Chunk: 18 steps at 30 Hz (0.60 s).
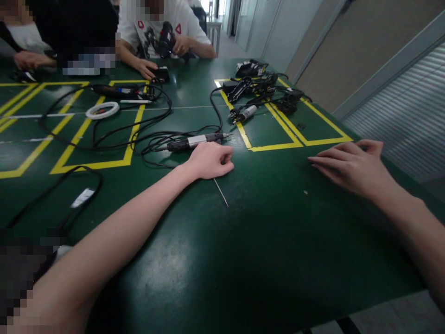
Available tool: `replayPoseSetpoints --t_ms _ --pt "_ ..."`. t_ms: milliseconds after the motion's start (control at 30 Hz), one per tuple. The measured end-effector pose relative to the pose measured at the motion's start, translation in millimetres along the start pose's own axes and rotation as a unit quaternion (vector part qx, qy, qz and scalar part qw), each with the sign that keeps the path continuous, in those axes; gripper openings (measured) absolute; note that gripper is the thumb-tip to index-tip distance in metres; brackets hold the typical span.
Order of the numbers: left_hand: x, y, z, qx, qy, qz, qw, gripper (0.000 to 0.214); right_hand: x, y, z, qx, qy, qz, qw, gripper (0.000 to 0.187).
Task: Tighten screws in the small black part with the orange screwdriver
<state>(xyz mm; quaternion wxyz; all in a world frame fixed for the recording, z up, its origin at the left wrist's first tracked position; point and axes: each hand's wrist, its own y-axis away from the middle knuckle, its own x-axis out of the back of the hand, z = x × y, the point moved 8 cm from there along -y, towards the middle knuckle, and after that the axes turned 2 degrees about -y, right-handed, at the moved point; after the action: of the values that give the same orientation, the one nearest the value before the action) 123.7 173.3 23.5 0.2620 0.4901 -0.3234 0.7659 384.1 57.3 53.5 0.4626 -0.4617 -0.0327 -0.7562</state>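
Observation:
My left hand rests on the green table with its fingers curled in a loose fist. A thin white wire sticks out from under it toward me; whether the fingers pinch it I cannot tell. Just beyond the knuckles lies a black and silver pen-shaped electric tool with its cable. My right hand lies flat on the table to the right, fingers stretched out and pointing left, holding nothing.
Black cables loop across yellow taped rectangles. A white tape ring lies at the left. More tools and adapters are piled at the back right. Two other people sit at the far side, their hands on small devices.

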Motion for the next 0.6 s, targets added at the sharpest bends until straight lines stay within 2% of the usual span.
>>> replayPoseSetpoints --t_ms 167,467,600 --pt "0.8 0.4 -0.3 -0.007 0.002 0.01 1.0 0.014 -11.3 7.2 1.6 -0.006 -0.007 -0.019 1.0 0.048" --pt "1.6 0.7 1.5 -0.015 0.002 0.009 1.0 0.016 -33.9 30.5 32.2 -0.137 -0.133 -0.097 0.977 0.032" --pt "1.4 0.6 1.3 -0.011 0.0 0.007 1.0 0.016 -35.1 33.9 37.4 -0.155 -0.145 -0.1 0.972 0.03"
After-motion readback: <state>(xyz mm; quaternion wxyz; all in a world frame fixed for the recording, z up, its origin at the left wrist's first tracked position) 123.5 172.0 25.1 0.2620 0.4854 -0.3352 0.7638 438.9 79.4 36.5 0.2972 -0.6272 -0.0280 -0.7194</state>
